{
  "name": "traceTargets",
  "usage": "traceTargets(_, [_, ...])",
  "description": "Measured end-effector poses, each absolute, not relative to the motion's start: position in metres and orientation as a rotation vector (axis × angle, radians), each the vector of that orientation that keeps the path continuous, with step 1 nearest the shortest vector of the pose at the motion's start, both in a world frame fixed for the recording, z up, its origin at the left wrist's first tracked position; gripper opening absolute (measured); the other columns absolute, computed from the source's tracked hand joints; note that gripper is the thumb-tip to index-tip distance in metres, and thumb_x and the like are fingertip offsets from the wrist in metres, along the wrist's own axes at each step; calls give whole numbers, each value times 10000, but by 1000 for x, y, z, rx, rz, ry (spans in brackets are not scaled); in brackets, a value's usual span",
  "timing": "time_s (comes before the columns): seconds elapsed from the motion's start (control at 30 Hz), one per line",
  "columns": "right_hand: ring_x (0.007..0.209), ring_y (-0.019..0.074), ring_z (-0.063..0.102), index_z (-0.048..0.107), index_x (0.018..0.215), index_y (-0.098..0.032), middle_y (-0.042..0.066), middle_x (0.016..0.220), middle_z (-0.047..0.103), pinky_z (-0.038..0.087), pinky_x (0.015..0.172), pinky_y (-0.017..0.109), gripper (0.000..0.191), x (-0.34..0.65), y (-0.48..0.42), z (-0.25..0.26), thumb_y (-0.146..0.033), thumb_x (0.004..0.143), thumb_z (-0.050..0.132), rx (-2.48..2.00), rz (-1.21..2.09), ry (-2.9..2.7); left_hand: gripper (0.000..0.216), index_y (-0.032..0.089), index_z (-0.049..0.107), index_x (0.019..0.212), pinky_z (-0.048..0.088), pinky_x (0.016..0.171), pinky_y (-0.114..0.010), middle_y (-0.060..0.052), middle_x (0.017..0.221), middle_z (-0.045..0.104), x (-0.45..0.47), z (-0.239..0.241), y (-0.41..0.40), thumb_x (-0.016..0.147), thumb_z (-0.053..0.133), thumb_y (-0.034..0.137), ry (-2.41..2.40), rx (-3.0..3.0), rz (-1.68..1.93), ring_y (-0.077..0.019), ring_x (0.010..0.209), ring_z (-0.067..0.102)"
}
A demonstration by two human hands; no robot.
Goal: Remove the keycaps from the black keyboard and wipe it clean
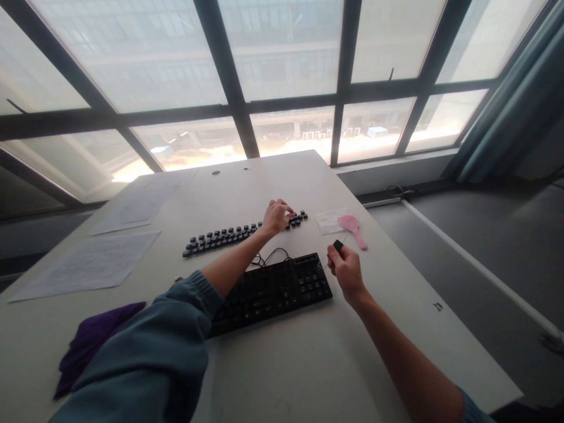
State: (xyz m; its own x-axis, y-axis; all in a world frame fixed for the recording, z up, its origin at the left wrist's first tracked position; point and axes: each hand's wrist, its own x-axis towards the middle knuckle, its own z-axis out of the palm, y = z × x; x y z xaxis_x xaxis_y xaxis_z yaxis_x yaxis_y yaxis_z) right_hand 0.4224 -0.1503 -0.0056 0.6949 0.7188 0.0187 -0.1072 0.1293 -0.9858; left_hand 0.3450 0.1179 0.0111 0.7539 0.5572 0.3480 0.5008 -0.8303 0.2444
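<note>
The right hand [346,270] pinched a small black piece [338,245], while the left hand [276,218], grip unclear, could have scattered keycaps [231,231] at the keyboard's [273,294] 12 o'clock by brushing them.

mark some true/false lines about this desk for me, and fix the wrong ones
1. The left hand is at the keycaps. True.
2. The right hand holds the purple cloth. False: it holds a small black piece; the cloth lies on the table, left of the keyboard.
3. The pink brush lies to the right of the keycaps. True.
4. The papers lie under the keyboard. False: they lie apart from it, on the left part of the table.
5. The keyboard is nearer the camera than the keycaps. True.
</note>
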Motion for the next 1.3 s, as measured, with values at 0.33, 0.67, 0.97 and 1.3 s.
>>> traceTargets(0.33, [480, 92, 403, 549, 689, -170, -32, 558, 480, 293, 429, 213, 372, 422, -150, -8, -489, 847, 656, -1327, 659, -577, 124, 211, 781, 810, 423, 959, -421, -85, 1034, 622, 343, 1, 115, 754, 761, 320, 794, 2838, 559, -287, 1032, 495])
traceTargets(0.67, [479, 94, 415, 554, 691, -169, -29, 557, 493, 301, 432, 215, 381, 422, -150, -8, -502, 842, 663, -1328, 645, -589, 167, 192, 759, 795, 416, 979, -426, -93, 1024, 602, 339, 3, 119, 776, 741, 357, 821, 2811, 623, -273, 1027, 499])
traceTargets(0.97, [487, 95, 418, 546, 687, -171, -26, 562, 489, 294, 431, 213, 379, 420, -151, -7, -495, 843, 665, -1328, 654, -598, 138, 221, 769, 828, 403, 993, -421, -82, 1037, 597, 305, 11, 128, 797, 713, 343, 804, 2798, 656, -269, 1046, 495])
traceTargets(1.3, [481, 96, 412, 547, 672, -172, -29, 551, 488, 296, 430, 217, 385, 420, -151, -7, -501, 831, 666, -1353, 641, -602, 131, 234, 772, 838, 414, 983, -450, -86, 1080, 605, 300, 3, 123, 733, 744, 307, 795, 2858, 553, -307, 1101, 476])
